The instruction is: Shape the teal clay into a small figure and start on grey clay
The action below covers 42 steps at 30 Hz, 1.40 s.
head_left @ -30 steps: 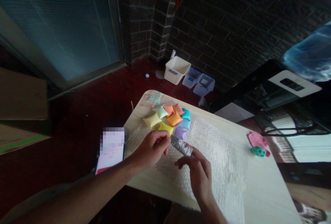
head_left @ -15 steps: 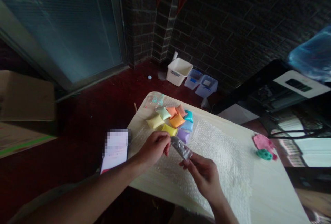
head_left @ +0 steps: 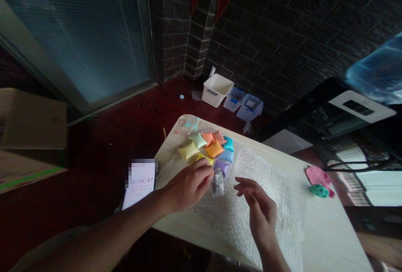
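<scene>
A small clear plastic packet with dark grey contents (head_left: 217, 184) hangs from the pinched fingertips of my left hand (head_left: 190, 186). My right hand (head_left: 260, 211) is off to the right of it, holding nothing, with fingers loosely bent and apart. Just beyond the packet sits a cluster of pillow-shaped colored packets: purple (head_left: 222, 167), orange (head_left: 214, 149), pale yellow (head_left: 188, 151), light green (head_left: 197, 139), blue (head_left: 227, 155) and teal (head_left: 228, 143). My left hand partly covers a bright yellow one (head_left: 205, 159). Bubble wrap (head_left: 266, 196) spreads beneath both hands.
Pink (head_left: 317, 176) and green (head_left: 319, 190) lumps lie at the right of the wooden table (head_left: 333, 230). A lit phone (head_left: 140, 192) is by the left edge. On the floor stand a white basket (head_left: 216, 91), two clear bins (head_left: 249, 107) and a cardboard box (head_left: 34, 121).
My right hand has let go of the dark grey packet and drawn away to the right. The packet has swung from slanting to hanging upright at my left fingers.
</scene>
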Available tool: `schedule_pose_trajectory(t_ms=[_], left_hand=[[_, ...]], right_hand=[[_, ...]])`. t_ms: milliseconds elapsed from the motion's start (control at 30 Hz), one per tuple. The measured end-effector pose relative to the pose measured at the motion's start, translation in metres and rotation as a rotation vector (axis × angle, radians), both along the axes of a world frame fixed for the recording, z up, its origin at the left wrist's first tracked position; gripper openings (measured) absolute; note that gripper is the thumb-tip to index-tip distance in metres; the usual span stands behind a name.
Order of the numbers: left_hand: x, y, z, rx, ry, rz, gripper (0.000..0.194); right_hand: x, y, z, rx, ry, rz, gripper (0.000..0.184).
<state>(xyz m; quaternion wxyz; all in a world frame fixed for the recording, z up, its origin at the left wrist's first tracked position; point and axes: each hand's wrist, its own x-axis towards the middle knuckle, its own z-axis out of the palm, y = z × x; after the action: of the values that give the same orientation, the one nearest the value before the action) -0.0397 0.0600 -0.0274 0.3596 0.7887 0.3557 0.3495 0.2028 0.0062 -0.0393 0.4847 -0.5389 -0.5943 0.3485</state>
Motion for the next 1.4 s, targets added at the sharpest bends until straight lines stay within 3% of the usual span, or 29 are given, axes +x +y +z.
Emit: schedule_pose_trajectory(t_ms=[33,100,167,367,533,1400], left_hand=[[0.0,-0.002,0.001,0.018,0.049,-0.064,0.024],[0.002,-0.006,-0.001,0.056,0.133,-0.157,0.024],[0.003,-0.008,-0.003,0.104,0.183,-0.195,0.025],[0.006,-0.007,-0.011,0.166,0.203,-0.128,0.026],[0.01,-0.009,-0.018,0.196,0.187,-0.045,0.021],[0.018,-0.018,-0.022,0.174,0.165,-0.061,0.023]], right_hand=[[-0.001,0.002,0.0,-0.047,0.01,-0.005,0.02],[-0.004,0.004,0.0,-0.117,0.115,0.057,0.04],[-0.009,0.006,-0.001,-0.213,0.167,0.143,0.04],[-0.016,0.005,-0.005,-0.263,0.188,0.197,0.011],[-0.021,0.004,-0.01,-0.263,0.208,0.195,0.012],[-0.037,0.0,-0.008,-0.297,0.17,0.132,0.022]])
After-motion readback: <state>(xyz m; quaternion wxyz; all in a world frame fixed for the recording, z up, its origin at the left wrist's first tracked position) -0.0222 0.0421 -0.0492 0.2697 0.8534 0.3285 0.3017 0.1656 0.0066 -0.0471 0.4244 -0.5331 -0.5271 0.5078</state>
